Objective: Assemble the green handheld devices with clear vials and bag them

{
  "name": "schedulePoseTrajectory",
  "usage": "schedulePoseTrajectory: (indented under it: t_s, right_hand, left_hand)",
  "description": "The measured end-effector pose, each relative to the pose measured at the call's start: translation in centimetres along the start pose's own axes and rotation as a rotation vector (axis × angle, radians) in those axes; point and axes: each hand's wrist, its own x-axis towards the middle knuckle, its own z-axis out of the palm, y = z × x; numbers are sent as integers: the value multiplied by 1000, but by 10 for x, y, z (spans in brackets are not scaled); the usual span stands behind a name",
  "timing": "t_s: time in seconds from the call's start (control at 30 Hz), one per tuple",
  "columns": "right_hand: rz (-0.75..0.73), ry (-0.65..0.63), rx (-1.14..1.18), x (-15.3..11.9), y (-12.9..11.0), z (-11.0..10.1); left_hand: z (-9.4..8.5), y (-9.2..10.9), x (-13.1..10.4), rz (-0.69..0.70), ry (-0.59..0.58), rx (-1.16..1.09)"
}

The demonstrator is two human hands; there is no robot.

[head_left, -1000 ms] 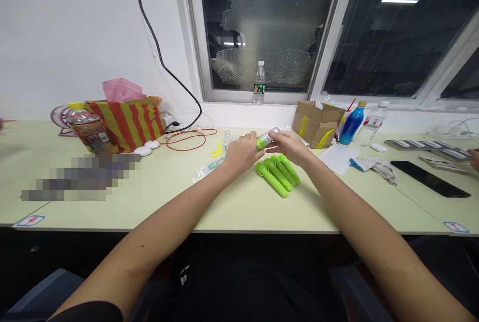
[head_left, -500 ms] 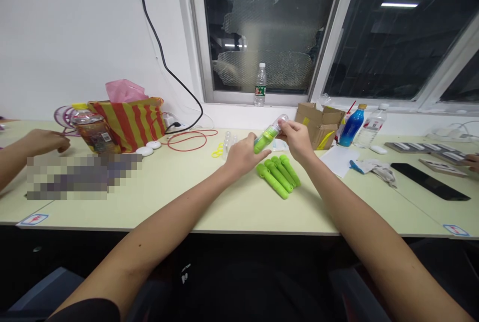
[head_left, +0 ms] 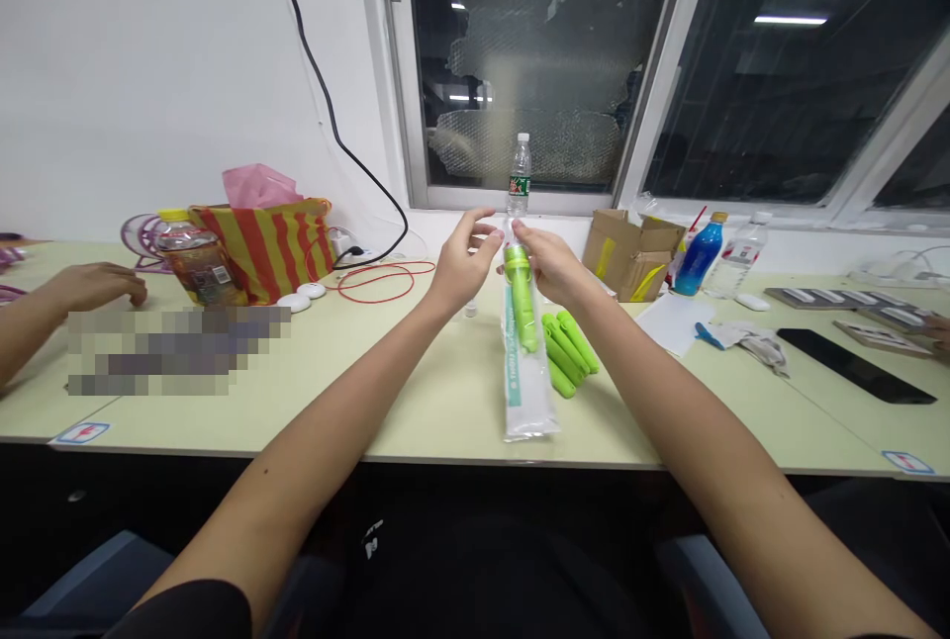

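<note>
A green plastic tube [head_left: 523,308] with a clear end hangs upright over the table. It lies inside or against a clear plastic bag [head_left: 532,411] with a teal printed strip; which of the two I cannot tell. My right hand [head_left: 553,258] is closed around the upper part of the tube and bag, thumb at the clear end. Just left of that end, my left hand [head_left: 466,258] has its fingers curved and apart, with nothing visible in it. Several more green tubes [head_left: 579,337] lie side by side on the table, partly behind the bag.
At the left are a striped bag [head_left: 274,248], a drink bottle [head_left: 197,258] and another person's hand [head_left: 104,285]. A cardboard box [head_left: 630,253], a blue bottle [head_left: 700,255] and a black flat panel [head_left: 853,365] are to the right. A water bottle [head_left: 520,186] stands by the window.
The tube has turned from slanted to upright. My left hand has let go of it, and my right hand holds it. The printed plastic bag now shows around or behind it.
</note>
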Motion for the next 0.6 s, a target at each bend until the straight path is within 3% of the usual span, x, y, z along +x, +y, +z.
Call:
schedulePoseTrajectory:
  t_s: [0.13, 0.3, 0.4, 0.5, 0.6]
  right_hand:
    - [152, -105, 13, 1, 15, 2]
    - [359, -86, 16, -5, 20, -10]
    - [467, -222, 47, -14, 17, -20]
    - [579, -384, 64, -23, 15, -29]
    - [609, -421, 102, -29, 16, -32]
  left_hand:
    - [-7, -19, 6, -58, -110, -72]
    - [-14, -39, 6, -165, 25, -211]
    - [-17, -44, 7, -178, 90, -241]
    - [-18, -43, 7, -149, 77, -274]
    - [-17, -39, 5, -118, 49, -296]
